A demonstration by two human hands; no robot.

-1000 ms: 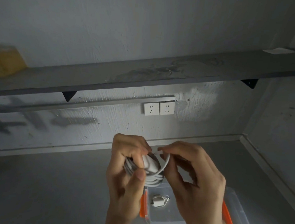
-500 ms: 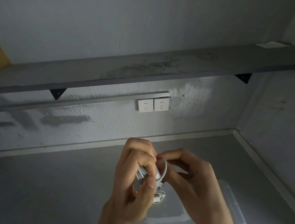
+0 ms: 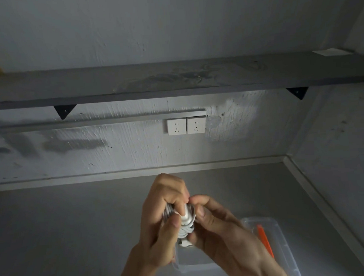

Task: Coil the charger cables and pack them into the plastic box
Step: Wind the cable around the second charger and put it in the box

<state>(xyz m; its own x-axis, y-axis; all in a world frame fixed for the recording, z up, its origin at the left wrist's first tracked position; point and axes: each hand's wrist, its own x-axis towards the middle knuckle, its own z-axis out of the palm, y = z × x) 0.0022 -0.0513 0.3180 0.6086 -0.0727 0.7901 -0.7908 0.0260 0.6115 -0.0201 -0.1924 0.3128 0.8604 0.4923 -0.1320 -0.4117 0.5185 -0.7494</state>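
I see a white charger cable point(image 3: 186, 223) wound into tight loops. My left hand point(image 3: 160, 226) and right hand point(image 3: 220, 232) both clasp it above the clear plastic box point(image 3: 286, 248).

surface: grey table point(image 3: 77, 236) | on it: clear plastic box point(image 3: 284, 248), near right edge

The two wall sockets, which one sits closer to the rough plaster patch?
The right-hand socket; its edge borders the plaster patch, while the left-hand socket lies one plate farther away.
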